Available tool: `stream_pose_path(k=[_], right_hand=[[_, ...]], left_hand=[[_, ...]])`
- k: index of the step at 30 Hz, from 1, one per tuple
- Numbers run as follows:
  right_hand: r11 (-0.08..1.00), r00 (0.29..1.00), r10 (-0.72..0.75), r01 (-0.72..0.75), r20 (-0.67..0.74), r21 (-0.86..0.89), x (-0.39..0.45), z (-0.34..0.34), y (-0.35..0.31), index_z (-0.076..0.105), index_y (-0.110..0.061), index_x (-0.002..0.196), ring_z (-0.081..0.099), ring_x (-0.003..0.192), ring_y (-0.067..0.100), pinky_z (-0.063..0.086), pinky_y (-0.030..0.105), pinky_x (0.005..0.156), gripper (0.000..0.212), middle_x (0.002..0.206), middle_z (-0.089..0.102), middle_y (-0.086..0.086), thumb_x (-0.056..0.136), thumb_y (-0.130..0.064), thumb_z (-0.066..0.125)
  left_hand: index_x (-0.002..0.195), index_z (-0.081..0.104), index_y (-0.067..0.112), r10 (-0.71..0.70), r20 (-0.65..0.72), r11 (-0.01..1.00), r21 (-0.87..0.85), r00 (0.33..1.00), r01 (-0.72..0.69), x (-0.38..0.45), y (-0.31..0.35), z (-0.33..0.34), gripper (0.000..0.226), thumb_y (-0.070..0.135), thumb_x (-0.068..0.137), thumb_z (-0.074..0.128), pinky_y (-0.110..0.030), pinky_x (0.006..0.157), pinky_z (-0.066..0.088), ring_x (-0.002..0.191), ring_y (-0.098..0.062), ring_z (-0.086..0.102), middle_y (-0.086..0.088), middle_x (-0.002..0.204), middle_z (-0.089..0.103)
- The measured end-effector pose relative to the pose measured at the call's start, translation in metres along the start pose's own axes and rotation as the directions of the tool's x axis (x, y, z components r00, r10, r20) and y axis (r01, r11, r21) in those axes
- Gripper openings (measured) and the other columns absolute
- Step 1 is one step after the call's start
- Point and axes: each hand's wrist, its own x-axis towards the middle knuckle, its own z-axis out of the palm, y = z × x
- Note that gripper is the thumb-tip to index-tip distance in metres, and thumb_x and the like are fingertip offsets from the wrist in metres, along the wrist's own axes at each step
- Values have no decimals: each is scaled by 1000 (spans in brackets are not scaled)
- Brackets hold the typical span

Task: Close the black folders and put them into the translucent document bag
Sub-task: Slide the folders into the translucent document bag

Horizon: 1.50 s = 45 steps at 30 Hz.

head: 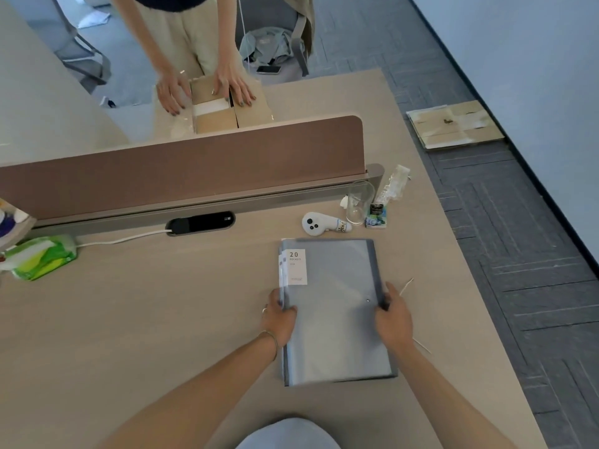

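Note:
A grey translucent document bag lies flat on the beige desk, right of centre. Closed folders show through it, with white "20 pockets" labels near its far left corner. A small snap button sits toward its right side, beside a darker strip along the right edge. My left hand grips the bag's left edge, fingers curled over it. My right hand grips the right edge at about the same height. Whether the bag rests on the desk or is slightly lifted cannot be told.
Beyond the bag lie a white controller, a clear glass, a small printed box and a plastic wrapper. A green tissue pack lies far left. A brown divider crosses the desk; behind it a person handles a cardboard box.

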Motion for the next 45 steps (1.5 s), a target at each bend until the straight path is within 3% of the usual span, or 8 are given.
stream_pose_path(k=[5,10,14,19,26,31,37,45], right_hand=[[982,993,109,-113,41,149,5,-2,-9,51,-17,140,55,95,17,37,25,84,53,105,62,-3,91,2,49],[951,966,233,-250,110,183,20,1,-5,40,-16,150,56,124,24,44,39,105,66,140,58,2,87,-9,59],[935,957,261,-283,127,212,22,-1,-9,40,-14,151,55,126,25,44,37,105,67,144,55,5,87,-9,60],[938,954,256,-284,157,199,20,-3,-8,44,-13,147,56,122,25,44,42,106,66,142,56,6,84,-8,63],[919,941,272,-317,202,236,10,0,4,44,-14,146,59,107,22,49,38,92,67,131,60,2,83,-6,63],[878,912,309,-382,269,289,0,7,18,56,-11,134,67,102,29,55,40,85,52,114,68,2,84,3,60],[789,913,204,-367,354,492,-13,-8,-19,61,-7,114,66,102,37,54,36,68,58,107,73,16,62,17,60],[772,994,-107,71,19,632,-26,-20,-87,67,-9,87,64,70,7,52,22,62,48,75,72,-9,49,18,57]], left_hand=[[138,47,15,-82,67,959,-265,994,97,1,6,14,50,8,91,64,-35,90,48,105,-27,62,-9,125,64],[125,54,14,-151,65,903,-397,986,164,5,17,9,42,6,86,70,-40,94,51,109,-32,63,-12,123,65],[128,55,10,-182,168,856,-459,969,240,6,21,-4,43,10,87,69,-30,62,56,89,-29,67,-20,121,68],[123,68,15,-184,213,880,-400,960,258,12,17,-6,76,40,52,81,-40,82,61,100,-31,73,-13,113,76],[115,70,8,-173,311,878,-381,935,289,2,9,-28,49,22,69,82,-33,65,58,79,-29,73,-17,104,77],[117,49,6,-33,131,929,-361,991,78,-9,22,-38,72,9,46,65,-48,79,57,86,-31,64,-19,104,65],[100,55,15,275,129,916,-336,953,-219,-40,33,-60,53,4,49,62,-31,65,46,80,-21,55,-8,90,59],[122,56,2,541,-53,817,-201,839,-540,-53,32,-78,49,-14,79,72,-6,76,50,88,16,65,11,103,67]])
